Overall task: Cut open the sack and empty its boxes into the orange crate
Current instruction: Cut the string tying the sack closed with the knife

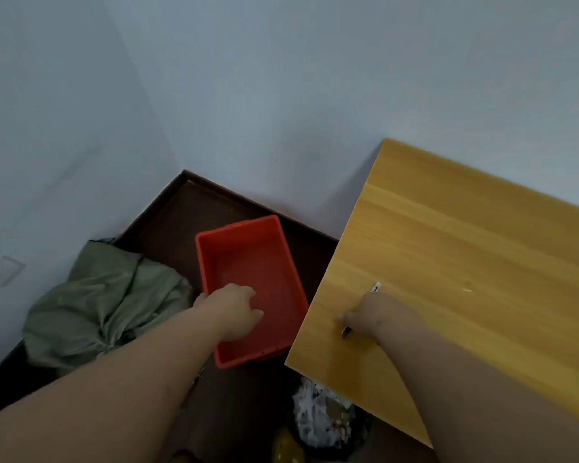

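Observation:
An orange crate stands on the dark floor, and I see nothing inside it. To its left lies a green woven sack, tied shut and slumped against the wall. My left hand reaches over the crate's near left rim, fingers curled, touching or gripping the rim. My right hand rests on the wooden table and is closed around a small cutter; its pale tip shows above the hand and its dark end below. No boxes are visible.
The table's corner overhangs the floor just right of the crate. A bin lined with a dark bag and holding crumpled paper sits below the table edge. A yellow object lies at the bottom. A wall socket is at far left.

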The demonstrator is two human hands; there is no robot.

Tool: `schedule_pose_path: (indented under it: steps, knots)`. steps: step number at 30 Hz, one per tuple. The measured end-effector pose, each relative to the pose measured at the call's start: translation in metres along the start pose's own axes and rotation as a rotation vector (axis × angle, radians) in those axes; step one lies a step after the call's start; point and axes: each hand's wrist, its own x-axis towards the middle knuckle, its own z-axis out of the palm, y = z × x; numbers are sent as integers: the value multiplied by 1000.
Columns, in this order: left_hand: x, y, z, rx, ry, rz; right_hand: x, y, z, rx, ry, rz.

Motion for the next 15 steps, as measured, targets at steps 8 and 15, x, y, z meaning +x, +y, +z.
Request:
schedule_pose_path:
  steps: [8, 15]
  knots:
    - [3, -18, 6, -62, -30, -51, 1, -15, 4, 43, 41, -98]
    - [-6, -40, -9, -177, -7, -87, -31, -66, -26, 614, -43, -359]
